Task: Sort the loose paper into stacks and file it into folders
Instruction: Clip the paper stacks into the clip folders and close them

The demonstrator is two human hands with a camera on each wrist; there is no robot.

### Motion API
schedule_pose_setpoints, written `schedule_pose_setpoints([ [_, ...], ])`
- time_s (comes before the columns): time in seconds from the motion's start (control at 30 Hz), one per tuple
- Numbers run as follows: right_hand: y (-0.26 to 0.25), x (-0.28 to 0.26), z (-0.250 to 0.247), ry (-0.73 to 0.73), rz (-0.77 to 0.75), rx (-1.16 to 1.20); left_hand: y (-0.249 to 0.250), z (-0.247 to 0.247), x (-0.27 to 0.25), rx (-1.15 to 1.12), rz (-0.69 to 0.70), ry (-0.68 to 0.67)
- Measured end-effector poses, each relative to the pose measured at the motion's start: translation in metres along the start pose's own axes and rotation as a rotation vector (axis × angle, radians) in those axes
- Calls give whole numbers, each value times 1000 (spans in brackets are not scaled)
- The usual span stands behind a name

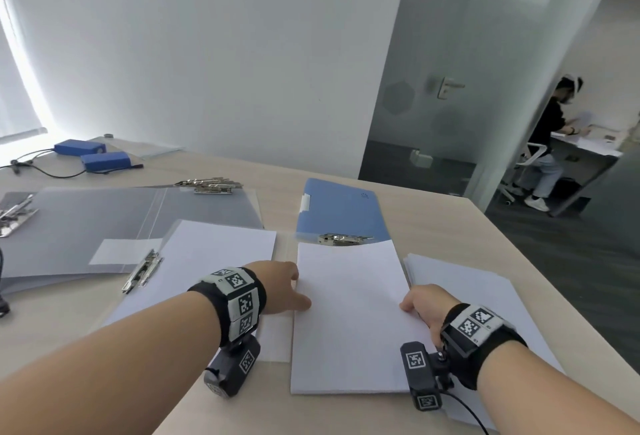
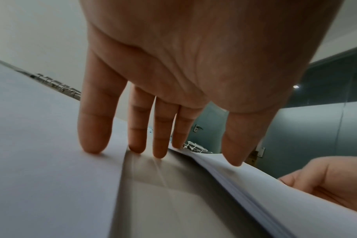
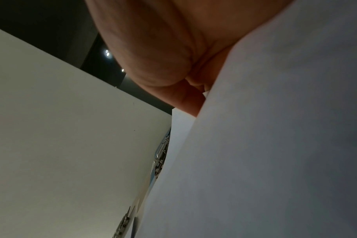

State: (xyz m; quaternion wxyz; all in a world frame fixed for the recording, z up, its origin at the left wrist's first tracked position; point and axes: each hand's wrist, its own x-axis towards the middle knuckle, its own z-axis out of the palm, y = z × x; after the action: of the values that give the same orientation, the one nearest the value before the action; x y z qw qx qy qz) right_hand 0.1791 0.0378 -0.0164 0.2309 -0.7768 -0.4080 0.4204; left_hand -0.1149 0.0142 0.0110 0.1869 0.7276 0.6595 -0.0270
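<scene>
From the head view, a squared stack of white paper [image 1: 349, 316] lies on the desk [image 1: 433, 223] between the two hands, its far edge overlapping the clip end of a blue folder [image 1: 341, 207]; a thinner stack sits in a grey folder [image 1: 104, 223] to the left, and more loose sheets [image 1: 485, 292] lie just to the right. The left hand [image 1: 282, 287] rests at the stack's left edge, and the right hand [image 1: 427, 303] takes its right edge. The sheets look plain, blank and crisp; a pile like this is probably moderately heavy, floppy if lifted by one corner and prone to fanning or sliding, so both long edges seem the place to hold it. In the left wrist view, the left fingers [image 2: 95, 128] are straight, tips on paper and desk, thumb touching the stack's lifted edge, holding nothing. In the right wrist view, the right hand's [image 3: 163, 53] fingers disappear behind the raised paper [image 3: 275, 145], apparently curled round its edge.
</scene>
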Motion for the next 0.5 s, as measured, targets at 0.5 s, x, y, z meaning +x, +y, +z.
schedule_pose_setpoints([
  [0.5,-5,-6,6,-112,47,229,-7,-10,-4,-278,57,35],
])
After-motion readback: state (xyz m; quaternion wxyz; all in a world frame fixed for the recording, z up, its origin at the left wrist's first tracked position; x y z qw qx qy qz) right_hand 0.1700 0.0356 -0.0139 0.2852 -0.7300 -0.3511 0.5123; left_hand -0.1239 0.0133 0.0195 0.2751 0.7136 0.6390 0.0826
